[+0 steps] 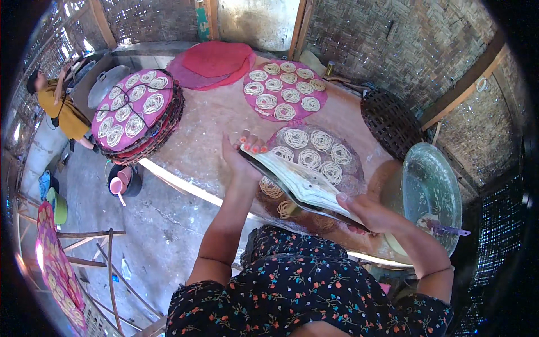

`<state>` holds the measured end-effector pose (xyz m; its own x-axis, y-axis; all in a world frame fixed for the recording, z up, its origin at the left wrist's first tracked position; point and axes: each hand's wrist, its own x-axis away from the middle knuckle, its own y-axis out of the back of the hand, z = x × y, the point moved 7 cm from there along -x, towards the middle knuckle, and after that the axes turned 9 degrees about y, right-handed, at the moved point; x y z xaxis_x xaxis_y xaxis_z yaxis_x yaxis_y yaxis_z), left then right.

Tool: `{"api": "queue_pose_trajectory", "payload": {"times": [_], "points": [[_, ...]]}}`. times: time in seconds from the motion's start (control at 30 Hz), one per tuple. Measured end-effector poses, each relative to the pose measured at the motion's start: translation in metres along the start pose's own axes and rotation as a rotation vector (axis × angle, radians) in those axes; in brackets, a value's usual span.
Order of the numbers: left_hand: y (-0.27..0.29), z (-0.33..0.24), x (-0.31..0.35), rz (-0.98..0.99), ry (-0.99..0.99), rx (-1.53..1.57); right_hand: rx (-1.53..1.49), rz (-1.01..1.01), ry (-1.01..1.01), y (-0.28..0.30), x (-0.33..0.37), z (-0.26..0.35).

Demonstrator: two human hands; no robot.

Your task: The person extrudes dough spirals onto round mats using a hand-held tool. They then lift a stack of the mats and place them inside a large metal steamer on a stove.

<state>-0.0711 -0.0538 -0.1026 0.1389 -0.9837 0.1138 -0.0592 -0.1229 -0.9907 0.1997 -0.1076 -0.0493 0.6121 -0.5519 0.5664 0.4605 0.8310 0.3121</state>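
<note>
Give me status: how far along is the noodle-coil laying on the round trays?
Done: far pink tray and stacked tray at left are covered with coils. In hand: left hand and right hand hold a flat dough-smeared press over the near tray, partly filled. Left: two red mats bare.

My counter (216,121) carries pink noodle mats (285,90), a stacked tray pile (137,112), red mats (216,59), a basket (390,121), a metal basin (432,191).

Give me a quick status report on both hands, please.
Left hand and right hand grip opposite ends of a flat dough-coated press. Press held above round tray of noodle coils. Nothing in the way.
</note>
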Motion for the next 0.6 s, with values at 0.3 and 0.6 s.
{"api": "queue_pose_trajectory", "payload": {"times": [0.3, 0.6], "points": [[-0.017, -0.016, -0.015, 0.133, 0.017, -0.006, 0.122, -0.188, 0.113, 0.005, -0.013, 0.016], [0.021, 0.013, 0.002, -0.005, 0.051, 0.023, 0.0, -0.094, -0.011, -0.007, -0.003, -0.019]]}}
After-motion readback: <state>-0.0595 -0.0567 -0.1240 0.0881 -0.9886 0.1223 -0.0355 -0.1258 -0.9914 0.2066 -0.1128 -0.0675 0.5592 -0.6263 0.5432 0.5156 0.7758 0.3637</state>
